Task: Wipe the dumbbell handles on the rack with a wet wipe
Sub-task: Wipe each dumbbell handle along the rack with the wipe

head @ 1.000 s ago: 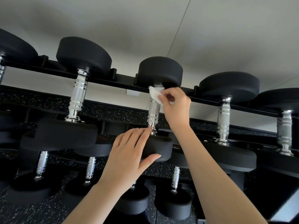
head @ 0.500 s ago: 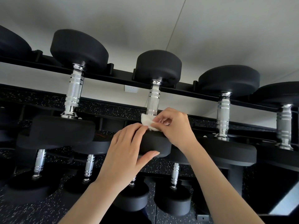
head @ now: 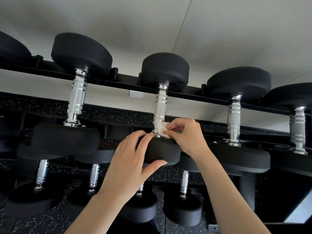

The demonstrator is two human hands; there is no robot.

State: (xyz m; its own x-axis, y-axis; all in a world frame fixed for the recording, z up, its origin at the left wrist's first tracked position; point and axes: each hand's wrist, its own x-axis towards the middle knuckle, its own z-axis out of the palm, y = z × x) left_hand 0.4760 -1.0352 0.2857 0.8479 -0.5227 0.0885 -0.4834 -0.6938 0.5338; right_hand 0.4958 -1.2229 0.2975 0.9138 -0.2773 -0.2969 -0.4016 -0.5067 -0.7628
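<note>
R hand (head: 185, 137) pinches a crumpled white wet wipe (head: 161, 130) btwn thumb and fingertips, pressing it vs the bottom end of the knurled chrome dumbbell handle (head: 160, 108). That handle sits mid-span on the top tier of the black metal rack (head: 128, 83). The wipe is just above the near black round rubber head (head: 162, 152). L hand (head: 128, 159) grips that head, fingers curled over its upper edge and thumb under the front face, apparently to steady it. Key relation: the handle's long axis runs up and away from the hands, from the near head to the far black rubber head (head: 165, 71) at the rack's back rail. The wipe is at the near end, so the bare length lies up/fwd of R hand. Only R hand is on the handle; L touches just the head, immediately left of the wipe. Likely next: a stroke along the axis toward the far head. Can't tell if the wipe wraps round the handle's back. Neighbour handles, left (head: 76, 100) and right (head: 233, 117), are well apart from both hands. No brand or wt marking legible anywhere; the white wall socket (head: 136, 94) behind the rack shows no readable text.
</note>
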